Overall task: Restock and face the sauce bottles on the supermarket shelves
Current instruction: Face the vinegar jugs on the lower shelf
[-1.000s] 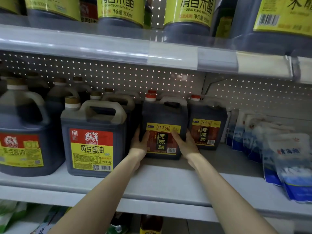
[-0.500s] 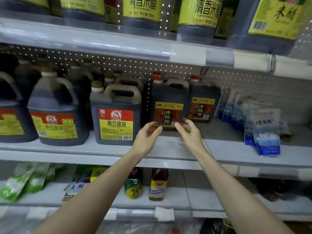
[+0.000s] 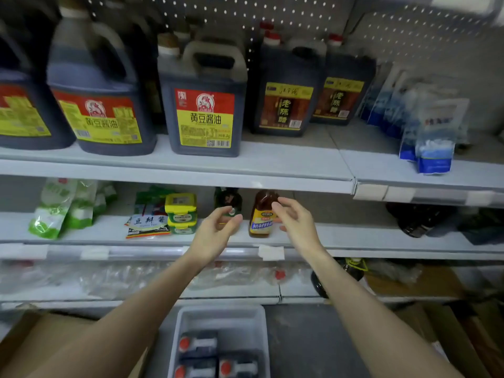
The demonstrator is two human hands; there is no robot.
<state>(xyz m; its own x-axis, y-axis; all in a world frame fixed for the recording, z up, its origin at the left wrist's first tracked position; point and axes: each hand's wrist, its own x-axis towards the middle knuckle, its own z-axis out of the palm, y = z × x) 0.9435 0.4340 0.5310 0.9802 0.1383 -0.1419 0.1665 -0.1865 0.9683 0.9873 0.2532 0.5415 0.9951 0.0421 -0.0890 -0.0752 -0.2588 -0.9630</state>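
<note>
Two dark vinegar jugs with red caps stand on the upper shelf: one (image 3: 286, 88) at the front and another (image 3: 343, 91) to its right, further back. Soy sauce jugs (image 3: 203, 105) with red and yellow labels fill the shelf to their left. My left hand (image 3: 218, 230) and right hand (image 3: 296, 225) hang in the air with relaxed fingers, holding nothing, in front of the lower shelf. Between them stands a small amber bottle (image 3: 261, 214); a dark green bottle (image 3: 227, 200) is partly hidden behind my left hand. A grey bin (image 3: 261, 336) on the floor holds three red-capped jugs (image 3: 197, 343).
Blue and white bags (image 3: 433, 132) stand at the right of the upper shelf. Green pouches (image 3: 54, 211), a flat packet (image 3: 147, 225) and stacked yellow-lidded tubs (image 3: 181, 211) sit on the lower shelf (image 3: 354, 238). Dark bottles (image 3: 420, 216) lie at its right. Cardboard boxes (image 3: 41, 345) flank the bin.
Both hands let go of the front vinegar jug and dropped to the level of the lower shelf. My view tilted down, bringing the floor bin into sight.
</note>
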